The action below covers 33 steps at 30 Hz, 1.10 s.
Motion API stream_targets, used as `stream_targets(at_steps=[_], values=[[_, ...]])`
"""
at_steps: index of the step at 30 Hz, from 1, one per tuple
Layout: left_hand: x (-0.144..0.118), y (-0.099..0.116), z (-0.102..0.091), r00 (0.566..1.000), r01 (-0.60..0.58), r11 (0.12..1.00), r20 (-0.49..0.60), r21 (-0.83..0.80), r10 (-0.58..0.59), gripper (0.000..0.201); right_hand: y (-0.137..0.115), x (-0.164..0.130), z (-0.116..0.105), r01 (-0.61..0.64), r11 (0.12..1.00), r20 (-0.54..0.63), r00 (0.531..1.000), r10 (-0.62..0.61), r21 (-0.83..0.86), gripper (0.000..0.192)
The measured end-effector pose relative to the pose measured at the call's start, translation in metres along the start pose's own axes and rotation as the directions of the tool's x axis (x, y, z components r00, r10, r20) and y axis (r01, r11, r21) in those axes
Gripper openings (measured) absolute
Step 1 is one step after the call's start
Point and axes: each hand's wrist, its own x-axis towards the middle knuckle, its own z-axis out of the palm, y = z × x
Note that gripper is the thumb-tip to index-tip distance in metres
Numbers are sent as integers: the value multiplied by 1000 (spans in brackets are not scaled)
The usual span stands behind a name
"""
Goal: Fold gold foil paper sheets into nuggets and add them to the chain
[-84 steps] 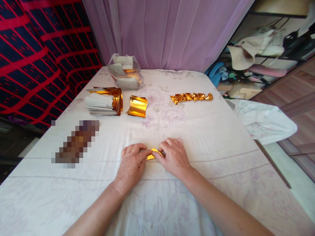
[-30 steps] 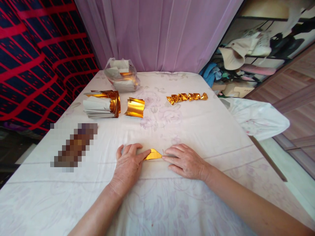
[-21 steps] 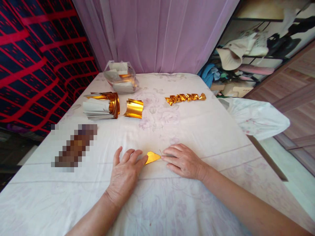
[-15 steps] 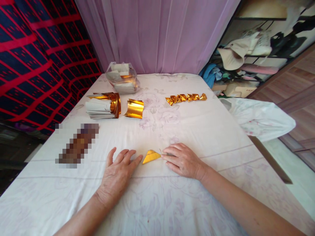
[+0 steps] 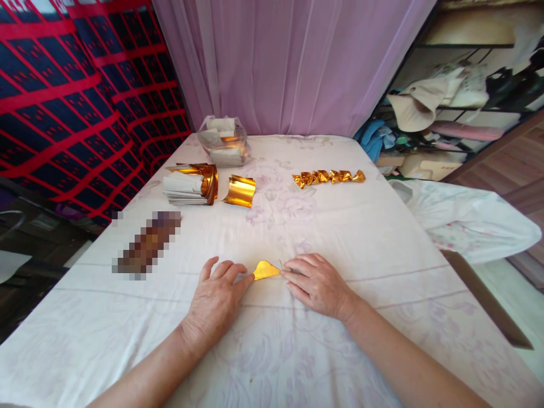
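- Left hand [image 5: 216,297] has closed in since last frame: fingertip now touches left tip of folded gold piece [image 5: 266,270], other fingers spread.
- Right hand [image 5: 321,286]: fingertips at its right tip, can't tell if pinching or pressing.
- Piece sits on desk [image 5: 348,226] between hands, row of gold twists [image 5: 329,178] beyond.

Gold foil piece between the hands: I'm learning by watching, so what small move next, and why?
Perhaps the left hand should press the left corner of the gold foil piece, since its fingertip is at that corner while the right hand meets the opposite end.
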Motion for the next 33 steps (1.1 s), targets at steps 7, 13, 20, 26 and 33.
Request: stream_targets(at_steps=[7,13,20,26,33], values=[[27,15,-5,983,153,987,106,-41,-148,26,-4,-2,-2,19,1000,-14,1000,-20,-7,19],[48,15,1,949,226,968,249,-112,-192,18,-6,-3,-5,43,999,-27,999,-42,24,16],[59,13,7,966,203,943,213,-265,-148,19,-2,-5,-8,7,997,-55,999,-3,80,20],[61,8,7,982,-178,972,35,-151,185,20,6,-10,-1,-76,997,-134,988,80,34,38],[51,-5,17,963,-262,951,15,-163,268,17,6,-8,2,-53,998,-51,997,51,-46,31]])
